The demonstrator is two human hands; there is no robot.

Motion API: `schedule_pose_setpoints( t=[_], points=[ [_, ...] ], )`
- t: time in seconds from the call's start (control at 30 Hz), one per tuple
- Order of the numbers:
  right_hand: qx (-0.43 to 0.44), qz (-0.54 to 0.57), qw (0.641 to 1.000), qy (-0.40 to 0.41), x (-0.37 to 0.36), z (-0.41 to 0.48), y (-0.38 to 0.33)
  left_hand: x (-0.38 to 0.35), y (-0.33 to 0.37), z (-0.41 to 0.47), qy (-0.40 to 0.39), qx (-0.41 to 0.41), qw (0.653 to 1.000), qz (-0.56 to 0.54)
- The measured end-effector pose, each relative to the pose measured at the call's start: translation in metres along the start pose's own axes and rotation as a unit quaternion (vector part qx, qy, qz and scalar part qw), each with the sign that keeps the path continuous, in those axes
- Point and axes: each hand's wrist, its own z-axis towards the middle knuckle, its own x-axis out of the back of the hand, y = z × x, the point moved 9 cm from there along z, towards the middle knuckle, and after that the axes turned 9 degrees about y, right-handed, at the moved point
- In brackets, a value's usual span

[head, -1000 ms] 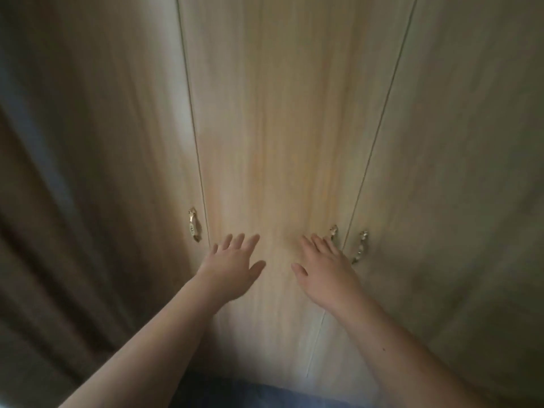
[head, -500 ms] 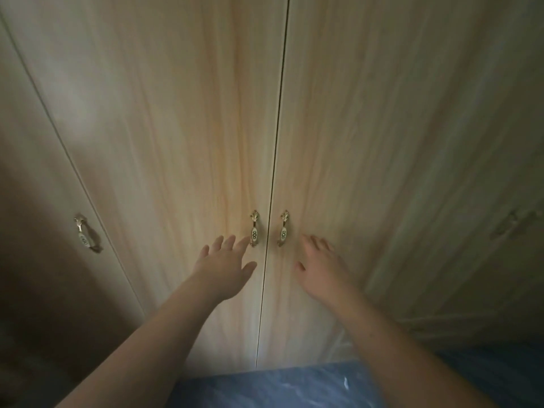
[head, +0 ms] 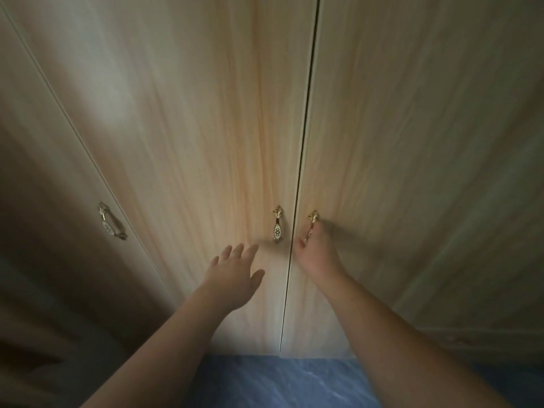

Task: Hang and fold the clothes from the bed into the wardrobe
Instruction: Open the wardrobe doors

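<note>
A light wooden wardrobe (head: 206, 128) fills the view, its doors closed. Two gold and white handles flank the middle seam: the left handle (head: 277, 228) and the right handle (head: 312, 218). My right hand (head: 316, 254) has its fingers curled round the lower part of the right handle. My left hand (head: 235, 275) reaches with spread, straight fingers just below and left of the left handle, apart from it. No clothes or bed are in view.
A third door handle (head: 110, 222) sits on the far-left door. A blue marbled floor (head: 279, 384) lies at the foot of the wardrobe. The left side of the room is dark.
The view swung right along the wardrobe. My right hand moved up and closed on the right handle. My left hand moved nearer the left handle.
</note>
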Motion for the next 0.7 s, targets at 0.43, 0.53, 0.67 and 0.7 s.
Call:
schedule_pose_setpoints(
  t=[0.43,0.53,0.67,0.7],
  points=[
    [-0.072,0.015,0.993,0.093,0.107,-0.182,0.075,-0.033,0.113,-0.102,-0.019,-0.183,0.982,-0.036],
    [-0.091,-0.007,0.987,0.132,0.158,-0.215,0.103,-0.036,0.159,-0.134,-0.027,-0.232,0.971,-0.044],
    [-0.107,-0.009,0.983,0.151,0.217,-0.240,0.141,-0.031,0.212,-0.165,-0.029,-0.270,0.961,-0.049],
    [-0.110,-0.016,0.983,0.148,0.229,-0.244,0.149,-0.030,0.223,-0.171,-0.026,-0.271,0.961,-0.050]
  ],
)
